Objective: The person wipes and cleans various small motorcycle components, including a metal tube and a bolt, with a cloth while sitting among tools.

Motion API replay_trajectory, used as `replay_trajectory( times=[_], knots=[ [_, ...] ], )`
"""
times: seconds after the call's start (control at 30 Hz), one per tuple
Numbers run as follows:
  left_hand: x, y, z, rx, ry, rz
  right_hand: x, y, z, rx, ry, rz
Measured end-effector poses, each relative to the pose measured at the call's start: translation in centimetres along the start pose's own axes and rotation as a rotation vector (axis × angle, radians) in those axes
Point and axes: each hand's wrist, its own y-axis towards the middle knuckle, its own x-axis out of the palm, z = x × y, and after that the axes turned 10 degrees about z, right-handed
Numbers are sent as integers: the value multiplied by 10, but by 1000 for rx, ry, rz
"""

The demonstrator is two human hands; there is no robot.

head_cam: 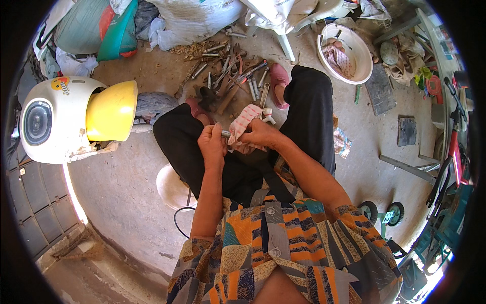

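My left hand (212,146) grips a short shiny metal cylinder (226,133), perhaps a socket or tool end; the fingers hide much of it. Around its other end is a pink-and-white patterned cloth (246,117), bunched in my right hand (264,133). Both hands are close together between my knees. Just beyond the cloth are a wrench (264,94) and a white plastic fitting (268,116). On the floor between my feet lies a heap of hand tools, with pliers (239,62), a wooden handle (228,99) and several metal sockets (252,89).
At left stands a white-and-yellow plastic child's seat or potty (60,117). A white basin (366,57) holding a cloth is at upper right. Full sacks (197,19) and a white plastic chair (285,43) border the far side. Near my left leg sits a pale round bowl or stool (171,186).
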Motion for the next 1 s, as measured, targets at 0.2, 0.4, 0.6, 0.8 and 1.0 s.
replay_trajectory(
  times=[0.2,0.4,0.6,0.8,1.0],
  knots=[
    [0,0,-7,100,104,-31,0,-10,-14,-70,-94,-18],
    [6,-7,1,121,103,-76,3,-9,-8,-19,86,-107],
    [11,-9,-4,102,91,-68,9,4,11,-29,13,-51],
    [10,-2,-7,135,43,-12,10,7,11,-196,-245,73],
    [5,3,0,59,-50,7,11,12,16,-364,-309,102]
  ],
)
